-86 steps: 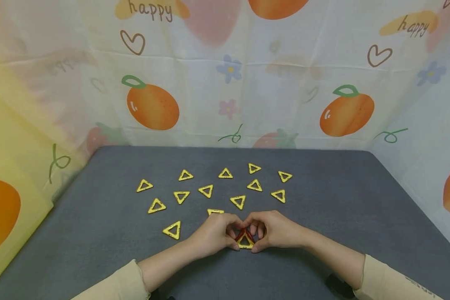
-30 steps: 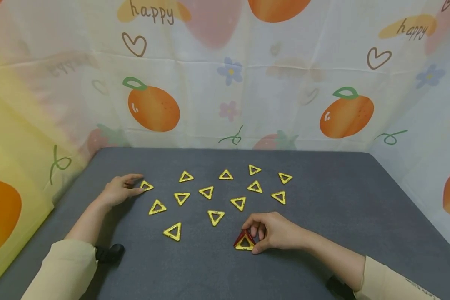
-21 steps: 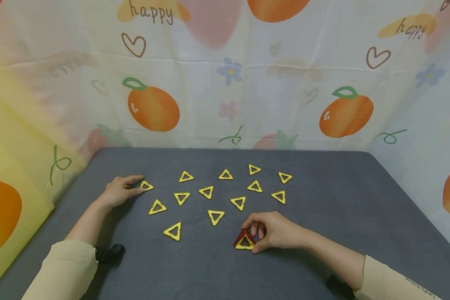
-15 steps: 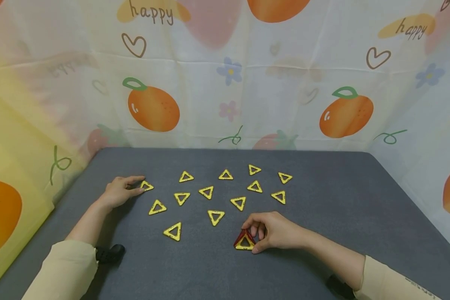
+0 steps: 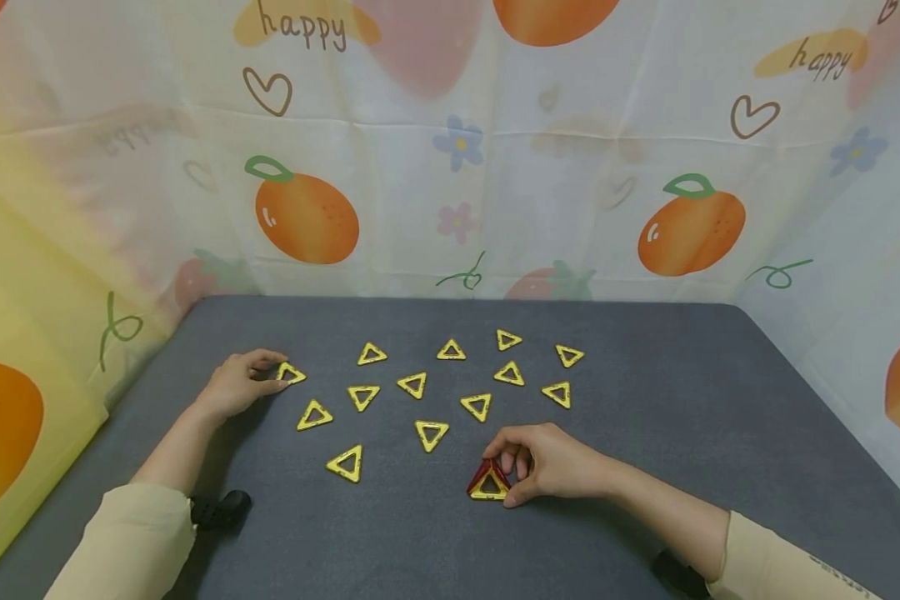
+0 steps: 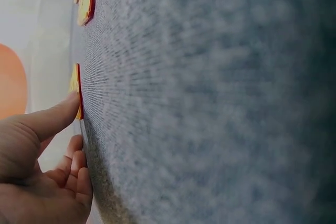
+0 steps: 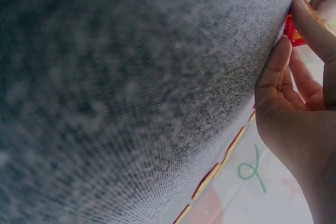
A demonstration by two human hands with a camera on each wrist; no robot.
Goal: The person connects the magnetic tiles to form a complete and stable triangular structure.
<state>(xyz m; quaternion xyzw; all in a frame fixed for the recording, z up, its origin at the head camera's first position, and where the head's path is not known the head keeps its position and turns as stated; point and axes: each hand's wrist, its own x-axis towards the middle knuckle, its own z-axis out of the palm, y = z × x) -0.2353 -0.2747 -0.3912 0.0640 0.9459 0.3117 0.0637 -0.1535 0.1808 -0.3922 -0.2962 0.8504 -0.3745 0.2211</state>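
Note:
In the head view, my left hand (image 5: 240, 385) pinches a yellow triangular magnetic tile (image 5: 297, 377) at the far left of the scattered tiles. My left thumb presses that tile (image 6: 76, 85) in the left wrist view, where a red edge shows; the index fingertip is hidden. Near the front, my right hand (image 5: 547, 462) grips the right side of a small pyramid of red and yellow triangular tiles (image 5: 489, 496) standing on the table. The pyramid's red part (image 7: 294, 34) shows between thumb and fingers in the right wrist view; its far side is hidden.
Several more yellow triangular tiles lie flat and apart across the grey table (image 5: 645, 400), the closest to the left forearm being one tile (image 5: 357, 463). A patterned cloth (image 5: 540, 183) hangs behind the table and at both sides.
My left hand has left the pyramid and gone out to the far-left tile. Since half a second ago its fingers have drawn in and the tile has slid slightly left. My right hand stays put.

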